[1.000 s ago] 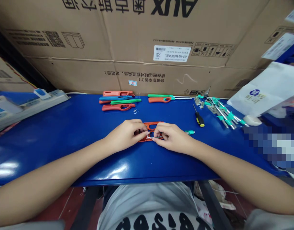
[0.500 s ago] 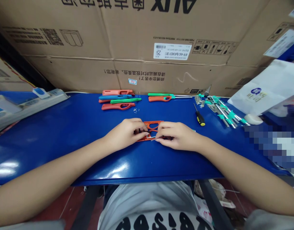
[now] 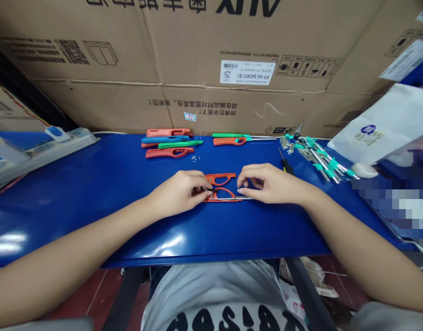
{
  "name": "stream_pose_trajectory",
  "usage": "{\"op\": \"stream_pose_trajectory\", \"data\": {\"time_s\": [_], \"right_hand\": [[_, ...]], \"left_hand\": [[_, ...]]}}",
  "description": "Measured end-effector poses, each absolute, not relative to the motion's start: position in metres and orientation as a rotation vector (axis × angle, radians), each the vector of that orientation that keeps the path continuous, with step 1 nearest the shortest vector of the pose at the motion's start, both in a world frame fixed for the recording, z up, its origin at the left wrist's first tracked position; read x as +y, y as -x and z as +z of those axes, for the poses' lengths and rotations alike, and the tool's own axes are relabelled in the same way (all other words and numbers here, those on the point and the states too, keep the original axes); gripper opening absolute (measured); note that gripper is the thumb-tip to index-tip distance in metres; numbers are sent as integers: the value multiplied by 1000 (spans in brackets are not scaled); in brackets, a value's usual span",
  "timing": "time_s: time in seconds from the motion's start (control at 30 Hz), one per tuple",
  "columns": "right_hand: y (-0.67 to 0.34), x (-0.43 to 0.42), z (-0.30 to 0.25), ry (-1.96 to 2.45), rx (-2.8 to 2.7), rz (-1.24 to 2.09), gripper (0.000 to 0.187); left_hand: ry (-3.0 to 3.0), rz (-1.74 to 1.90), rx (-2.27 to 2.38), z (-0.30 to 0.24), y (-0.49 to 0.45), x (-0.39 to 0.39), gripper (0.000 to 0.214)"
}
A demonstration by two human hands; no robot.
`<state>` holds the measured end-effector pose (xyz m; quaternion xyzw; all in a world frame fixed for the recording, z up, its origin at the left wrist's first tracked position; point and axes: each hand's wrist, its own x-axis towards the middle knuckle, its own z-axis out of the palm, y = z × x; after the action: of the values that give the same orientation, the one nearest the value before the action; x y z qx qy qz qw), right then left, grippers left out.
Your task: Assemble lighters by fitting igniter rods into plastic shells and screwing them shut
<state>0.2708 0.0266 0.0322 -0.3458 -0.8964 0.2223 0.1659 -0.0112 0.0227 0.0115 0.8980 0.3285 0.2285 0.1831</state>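
Observation:
Two orange lighter handle halves lie on the blue table in front of me. The near half (image 3: 226, 199) carries a thin wire and a metal tube (image 3: 244, 197) that runs out to the right. Just beyond it rests the far half (image 3: 228, 175), with its finger loop showing. My left hand (image 3: 192, 191) is closed over the left end of the near half, pinching there; a small black part (image 3: 210, 189) peeks out at the fingertips. My right hand (image 3: 263, 184) hovers over the tube with curled fingers, thumb and forefinger slightly apart, and nothing visible between them.
Several coloured lighter handles (image 3: 170, 152) are stacked at the back left. Two long lighters (image 3: 229, 141) lie right of them. A screwdriver (image 3: 286, 166) and a heap of metal tubes (image 3: 322, 163) are farther right. A cardboard box (image 3: 184, 59) walls off the back; a power strip (image 3: 73, 142) stands left.
My right hand has let go at the near handle half and moved right and slightly away, uncovering the metal tube and partly covering the screwdriver. My left hand stays in place.

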Motion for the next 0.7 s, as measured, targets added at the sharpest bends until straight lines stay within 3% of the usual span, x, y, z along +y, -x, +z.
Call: {"op": "stream_pose_trajectory", "data": {"time_s": [0.13,0.43,0.7], "right_hand": [[-278,33,32,1093,-2603,806,25],[-268,32,24,1309,-2532,1007,20],[-260,26,19,1083,-2529,706,15]], "left_hand": [[-2545,626,925,12,11,23,15],[-2553,629,856,11,10,22,18],[-2532,636,880,11,11,23,18]]}}
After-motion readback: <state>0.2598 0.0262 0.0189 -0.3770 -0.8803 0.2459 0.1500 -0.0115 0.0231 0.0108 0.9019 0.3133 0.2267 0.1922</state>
